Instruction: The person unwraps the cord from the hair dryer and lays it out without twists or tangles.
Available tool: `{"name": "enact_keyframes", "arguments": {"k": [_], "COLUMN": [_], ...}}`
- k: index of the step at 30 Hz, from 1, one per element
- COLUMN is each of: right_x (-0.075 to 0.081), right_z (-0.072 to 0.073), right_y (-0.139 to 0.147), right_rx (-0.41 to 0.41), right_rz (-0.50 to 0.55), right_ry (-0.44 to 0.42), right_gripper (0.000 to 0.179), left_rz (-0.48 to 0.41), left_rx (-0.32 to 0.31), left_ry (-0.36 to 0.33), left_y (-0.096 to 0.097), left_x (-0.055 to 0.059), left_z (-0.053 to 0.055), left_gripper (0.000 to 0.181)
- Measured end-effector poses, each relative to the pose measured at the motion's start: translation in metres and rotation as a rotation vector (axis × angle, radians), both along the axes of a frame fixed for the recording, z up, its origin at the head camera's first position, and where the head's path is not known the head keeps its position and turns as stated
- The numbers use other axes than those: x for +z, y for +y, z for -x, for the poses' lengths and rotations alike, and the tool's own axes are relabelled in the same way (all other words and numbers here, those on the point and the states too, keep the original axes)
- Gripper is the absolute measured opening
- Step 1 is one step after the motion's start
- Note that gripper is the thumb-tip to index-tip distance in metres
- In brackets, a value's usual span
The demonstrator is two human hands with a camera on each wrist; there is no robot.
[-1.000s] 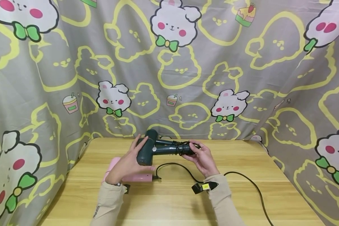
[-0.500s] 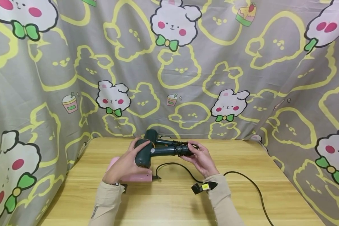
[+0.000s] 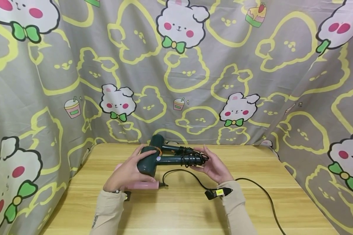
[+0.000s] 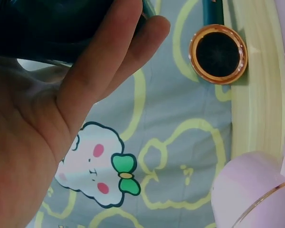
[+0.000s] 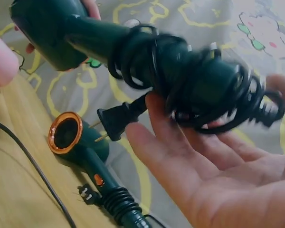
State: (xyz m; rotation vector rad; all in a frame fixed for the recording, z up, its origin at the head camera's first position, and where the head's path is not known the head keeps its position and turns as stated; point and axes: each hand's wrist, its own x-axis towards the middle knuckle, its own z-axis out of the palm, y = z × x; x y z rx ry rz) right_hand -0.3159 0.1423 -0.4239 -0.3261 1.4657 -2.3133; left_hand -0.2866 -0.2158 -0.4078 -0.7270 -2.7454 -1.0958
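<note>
My left hand [image 3: 126, 171] grips the barrel of a dark green hair dryer [image 3: 170, 160], raised over the table with its handle pointing right. Black cord [image 5: 154, 59] is wound in loops round the handle, and a two-pin plug [image 5: 115, 121] dangles beneath it in the right wrist view. Under the corded end lies my right hand [image 3: 216, 168], fingers spread and relaxed, fingertips right at the loops. A second dark green hair dryer [image 5: 92, 152] with a copper-coloured rim lies behind. Partly hidden below my left forearm is a pink hair dryer [image 3: 142, 185].
The pink dryer's black cord [image 3: 191, 173] curves across the wooden table [image 3: 170, 215], passes behind my right wrist and runs off the front right. A grey patterned curtain [image 3: 194, 98] encloses the back and sides.
The held dryer has come slightly down and left, toward me, away from the one behind. My right fingers have loosened from round the corded handle and spread out, and that hand has drifted right.
</note>
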Motion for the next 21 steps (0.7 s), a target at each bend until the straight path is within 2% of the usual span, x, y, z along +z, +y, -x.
{"name": "enact_keyframes", "arguments": {"k": [4, 8, 13, 16, 21], "right_x": [-0.009, -0.017, -0.025, -0.028, -0.032], "right_z": [0.004, 0.007, 0.010, 0.010, 0.011], "right_y": [0.004, 0.005, 0.005, 0.006, 0.008], "right_rx": [0.031, 0.025, 0.055, 0.094, 0.189], "right_rz": [0.004, -0.067, -0.154, -0.178, -0.200], "right_ry": [-0.013, 0.027, 0.037, 0.036, 0.092], "right_gripper": [0.041, 0.026, 0.023, 0.029, 0.056], "left_rz": [-0.018, -0.049, -0.073, -0.084, -0.091], "left_rx": [-0.013, -0.027, -0.032, -0.036, -0.046], "left_ry": [-0.019, -0.025, -0.037, -0.050, -0.052], "left_y": [-0.001, 0.000, -0.001, -0.001, -0.002], "left_x": [0.001, 0.003, 0.007, 0.007, 0.007], "left_z": [0.000, -0.001, -0.004, -0.005, -0.005], "left_gripper": [0.102, 0.101, 0.101, 0.101, 0.101]}}
